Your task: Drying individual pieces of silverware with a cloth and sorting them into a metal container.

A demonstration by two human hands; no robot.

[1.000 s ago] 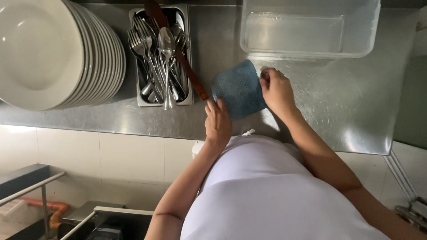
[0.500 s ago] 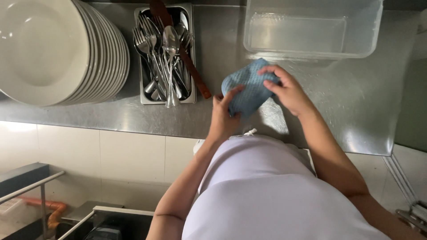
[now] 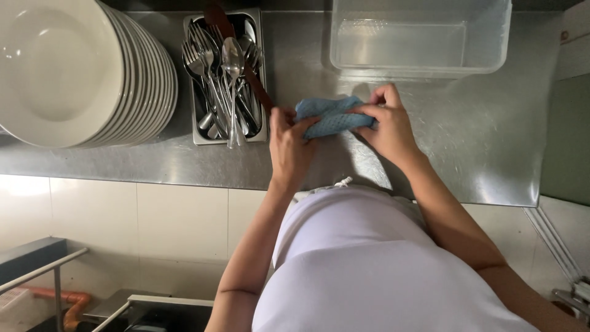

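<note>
Now, closest to you, your left hand (image 3: pixel 289 147) and your right hand (image 3: pixel 386 126) both hold the blue cloth (image 3: pixel 332 115), just above the steel surface (image 3: pixel 467 141). Each grip is pressed together on the cloth: the left fingers pinch its left end, the right fingers pinch its right end and upper edge. The cloth looks bunched and partly folded between the two hands, not spread flat, so I judge the folding or gathering is begun and not finished. To the left of your hands stands a metal tray of cutlery (image 3: pixel 224 80), full of forks and spoons, with a dark wooden handle (image 3: pixel 249 67) across it. Farther left is a stack of white plates (image 3: pixel 80 71). Beyond the cloth sits a clear plastic container (image 3: pixel 421 37), and nothing lies in it.
</note>
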